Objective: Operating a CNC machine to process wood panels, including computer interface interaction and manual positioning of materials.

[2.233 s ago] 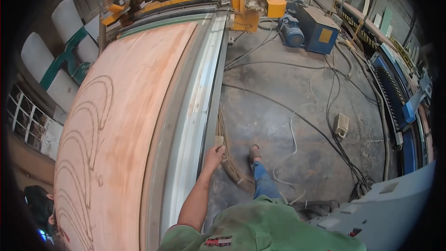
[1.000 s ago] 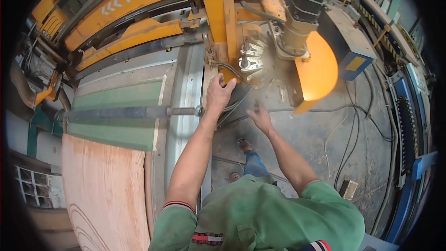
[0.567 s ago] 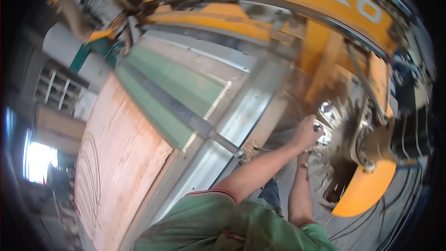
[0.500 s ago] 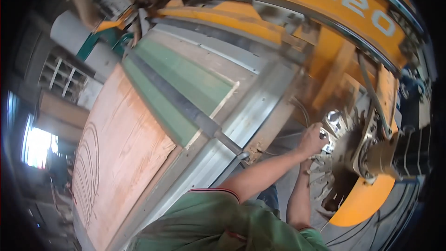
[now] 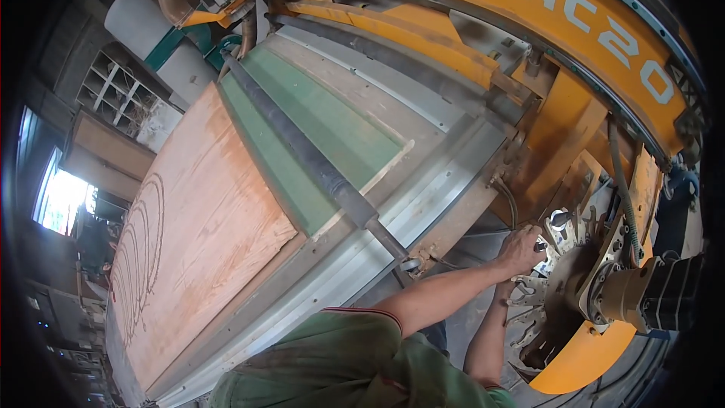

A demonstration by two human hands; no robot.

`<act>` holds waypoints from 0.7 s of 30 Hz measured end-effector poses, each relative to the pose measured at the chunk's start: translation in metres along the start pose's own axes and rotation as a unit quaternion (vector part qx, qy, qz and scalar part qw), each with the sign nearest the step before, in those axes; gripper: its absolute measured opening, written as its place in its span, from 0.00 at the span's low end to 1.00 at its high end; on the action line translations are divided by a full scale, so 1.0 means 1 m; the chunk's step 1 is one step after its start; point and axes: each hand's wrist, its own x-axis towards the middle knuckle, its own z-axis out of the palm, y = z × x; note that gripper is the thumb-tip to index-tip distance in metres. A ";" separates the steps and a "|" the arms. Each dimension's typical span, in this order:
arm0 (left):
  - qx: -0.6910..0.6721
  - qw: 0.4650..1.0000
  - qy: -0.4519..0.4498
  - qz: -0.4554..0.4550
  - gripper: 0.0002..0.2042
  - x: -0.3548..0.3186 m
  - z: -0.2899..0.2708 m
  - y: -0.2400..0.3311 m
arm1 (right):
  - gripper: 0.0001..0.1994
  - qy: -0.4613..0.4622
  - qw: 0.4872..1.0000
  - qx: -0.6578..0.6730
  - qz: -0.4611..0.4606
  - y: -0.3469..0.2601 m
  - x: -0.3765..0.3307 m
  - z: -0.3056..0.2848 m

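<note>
Handling seems underway: left hand [image 5: 521,251] looks clamped on a tool holder [image 5: 541,245] at the carousel [image 5: 529,292]; right hand [image 5: 505,287] unclear, mostly hidden; freeing it likely calls for steady grip

Tool carousel [image 5: 566,279]: dusty brownish disc, tilted, just right of left hand [image 5: 521,251]. Pale metal forked clips [image 5: 526,306] fanned along its rim, nearest run curving down below hand. Gripped tool holder [image 5: 541,245]: at rim, inside curled grasp of left hand, dark end showing at hand's right edge, rest covered. Second tool holder [image 5: 560,219]: dark end, shiny body, at rim, near hand, up and to right.
</note>
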 end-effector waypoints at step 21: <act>0.028 0.999 -0.031 0.032 0.15 0.005 -0.010 0.000 | 0.14 0.134 0.898 -0.406 0.108 -0.011 0.009 -0.001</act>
